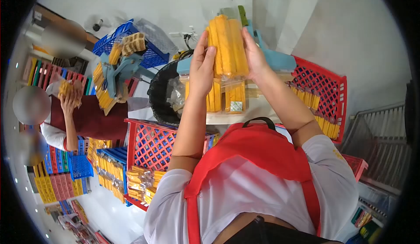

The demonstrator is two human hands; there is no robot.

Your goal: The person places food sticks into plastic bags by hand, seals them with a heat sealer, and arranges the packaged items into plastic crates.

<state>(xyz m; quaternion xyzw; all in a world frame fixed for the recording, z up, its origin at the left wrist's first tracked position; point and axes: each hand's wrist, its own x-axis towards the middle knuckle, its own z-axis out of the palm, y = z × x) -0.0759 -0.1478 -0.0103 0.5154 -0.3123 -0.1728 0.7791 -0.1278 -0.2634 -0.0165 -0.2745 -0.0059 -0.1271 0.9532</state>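
Between my two hands is a clear plastic bag of long yellow sticks (pixel 227 47), raised upright above the work table (pixel 218 119). The fingers and thumb of my left hand (pixel 203 66) close on its left side. My right hand (pixel 255 56) presses along its right edge, with some fingers hidden behind the bag. Just below lie more packs of yellow sticks (pixel 214 98), one bearing a white and green label (pixel 236 106). Partly covered by the bag and my hands is a blue-grey machine (pixel 280 60).
A red crate (pixel 321 80) holding yellow packs stands at right, another red crate (pixel 153 145) at left. Near my left arm is a black-lined bin (pixel 162 93). A co-worker in a dark red apron (pixel 89 119) holds a pack (pixel 70 91) beside another blue-grey machine (pixel 120 71).
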